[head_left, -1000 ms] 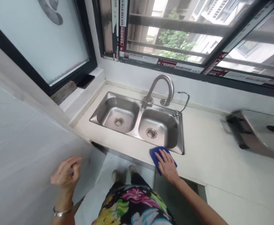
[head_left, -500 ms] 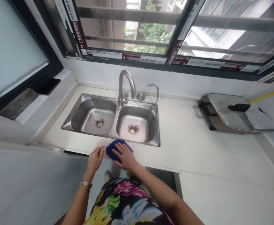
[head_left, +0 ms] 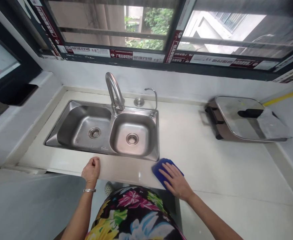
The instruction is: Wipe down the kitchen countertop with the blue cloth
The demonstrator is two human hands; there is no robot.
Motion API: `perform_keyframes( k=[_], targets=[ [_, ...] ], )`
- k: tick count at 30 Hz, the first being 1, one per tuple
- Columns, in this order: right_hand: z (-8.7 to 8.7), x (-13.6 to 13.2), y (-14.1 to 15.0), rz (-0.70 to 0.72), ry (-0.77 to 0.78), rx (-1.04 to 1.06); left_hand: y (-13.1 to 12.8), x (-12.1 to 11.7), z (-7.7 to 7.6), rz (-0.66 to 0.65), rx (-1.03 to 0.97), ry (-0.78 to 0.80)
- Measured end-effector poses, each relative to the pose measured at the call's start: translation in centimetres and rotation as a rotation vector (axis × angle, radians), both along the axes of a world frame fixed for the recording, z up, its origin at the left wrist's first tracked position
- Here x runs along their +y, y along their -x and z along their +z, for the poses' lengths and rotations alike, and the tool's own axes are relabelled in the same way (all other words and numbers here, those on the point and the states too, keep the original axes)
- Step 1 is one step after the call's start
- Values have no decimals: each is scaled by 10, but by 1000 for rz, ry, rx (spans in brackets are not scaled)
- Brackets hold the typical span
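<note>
A folded blue cloth (head_left: 161, 171) lies on the white countertop (head_left: 126, 168), just off the front right corner of the sink. My right hand (head_left: 178, 183) presses down on it with fingers spread over its top. Near the counter's front edge, before the left basin, rests my left hand (head_left: 91, 169), its fingers curled into a loose fist with nothing visible in them. The steel double sink (head_left: 110, 140) sits behind both hands, and both basins show their drains.
Behind the sink rise a curved faucet (head_left: 114, 91) and a thin small spout (head_left: 155, 100). A lidded electric pan (head_left: 236, 123) stands at the back right. A dark phone-like slab (head_left: 23, 95) lies on the left ledge below the window (head_left: 111, 30).
My right hand first slid the cloth left along the counter's front edge, then back right past the sink corner. My left hand came up to the edge, then parted from the cloth.
</note>
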State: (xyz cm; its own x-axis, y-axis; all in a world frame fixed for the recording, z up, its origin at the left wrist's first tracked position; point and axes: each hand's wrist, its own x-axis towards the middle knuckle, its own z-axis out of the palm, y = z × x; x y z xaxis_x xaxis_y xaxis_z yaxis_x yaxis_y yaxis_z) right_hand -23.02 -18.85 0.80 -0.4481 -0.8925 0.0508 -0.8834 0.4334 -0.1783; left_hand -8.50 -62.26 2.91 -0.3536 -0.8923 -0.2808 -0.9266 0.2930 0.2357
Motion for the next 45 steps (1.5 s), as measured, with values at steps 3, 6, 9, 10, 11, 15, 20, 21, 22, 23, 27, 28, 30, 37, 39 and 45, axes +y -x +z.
perform_keyframes(
  k=[3,6,9,10,11,15,20,21,22,23,27,28,30,37,39,45],
  targets=[
    [-5,10,25,-25,4,9,5,-1,1,34,-68,-16],
    [-8,-4,59,-53,22,20,8,1,-1,67,-98,15],
    [-10,-28,106,-94,31,39,9,4,-3,96,-78,53],
    [-11,-36,123,-111,32,48,9,4,-4,103,-69,54],
    [-12,-44,142,-128,33,59,10,5,-4,111,-62,52],
    [-17,-68,215,-193,44,115,11,4,-4,159,-44,52],
    [-24,-96,294,-277,73,175,14,3,-3,198,-74,44],
    [-25,-102,307,-303,79,181,14,3,-3,202,-85,42],
    [-26,-109,320,-335,85,183,14,3,-3,207,-94,41],
    [-27,-115,331,-371,94,184,14,2,-4,210,-102,42],
    [-30,-143,365,-510,120,187,15,2,-4,217,-131,52],
    [-31,-149,372,-532,121,187,15,2,-4,215,-138,47],
    [-32,-158,382,-566,118,184,14,1,-4,208,-152,35],
    [-32,-158,378,-584,32,149,9,0,-8,169,-153,38],
    [-32,-152,364,-591,44,158,7,1,-9,145,-131,36],
    [-30,-121,291,-450,75,216,3,4,-6,109,-39,31]
  ],
)
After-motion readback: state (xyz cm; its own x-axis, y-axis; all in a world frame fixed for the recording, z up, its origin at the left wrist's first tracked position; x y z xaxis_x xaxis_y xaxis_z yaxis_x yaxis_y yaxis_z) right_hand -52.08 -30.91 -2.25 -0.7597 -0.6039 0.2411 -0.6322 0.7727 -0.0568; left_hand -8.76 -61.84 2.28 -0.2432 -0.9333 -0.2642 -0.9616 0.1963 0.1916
